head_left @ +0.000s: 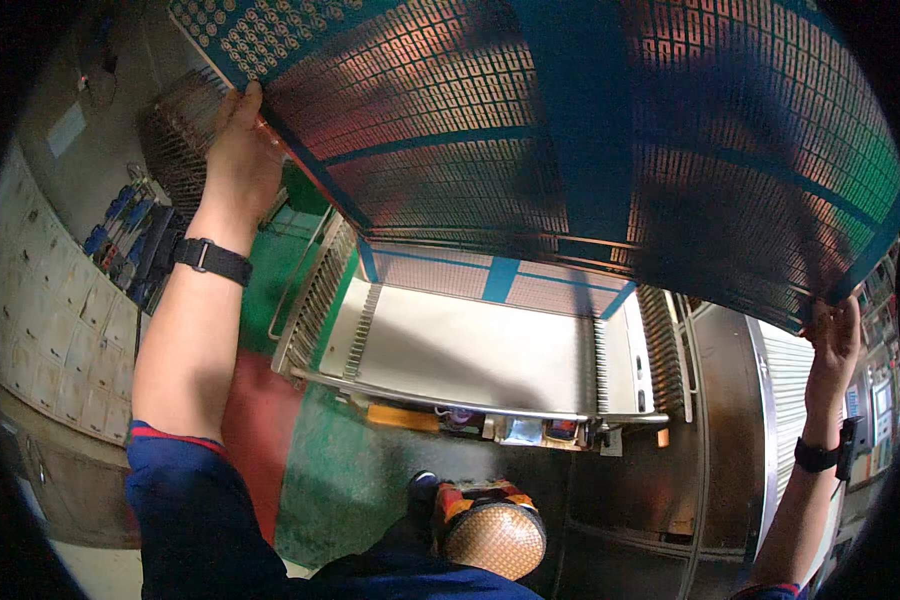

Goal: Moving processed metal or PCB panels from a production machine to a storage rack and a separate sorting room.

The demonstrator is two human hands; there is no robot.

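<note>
A large circuit board panel (450, 130), blue-green with rows of copper-coloured patterns, is held up before me and runs past the upper edge of the view. My left hand (245, 150) grips its left edge, with the fingers partly behind it. At the lower right corner my right hand (836, 340) pinches the panel's edge. Below it stands a rack cart (470, 350) with a white base and rows of slots along both sides. Another patterned panel (420, 275) with blue bands stands upright at the cart's far side, partly covered by the held one.
A round-seated stool (497, 540) is at the bottom centre. Small items, including an orange box (402, 417), lie under the cart's near rail. Cream drawer cabinets (60, 320) line the left. On the right are dark cabinet doors (730, 420) and a machine panel (882, 405).
</note>
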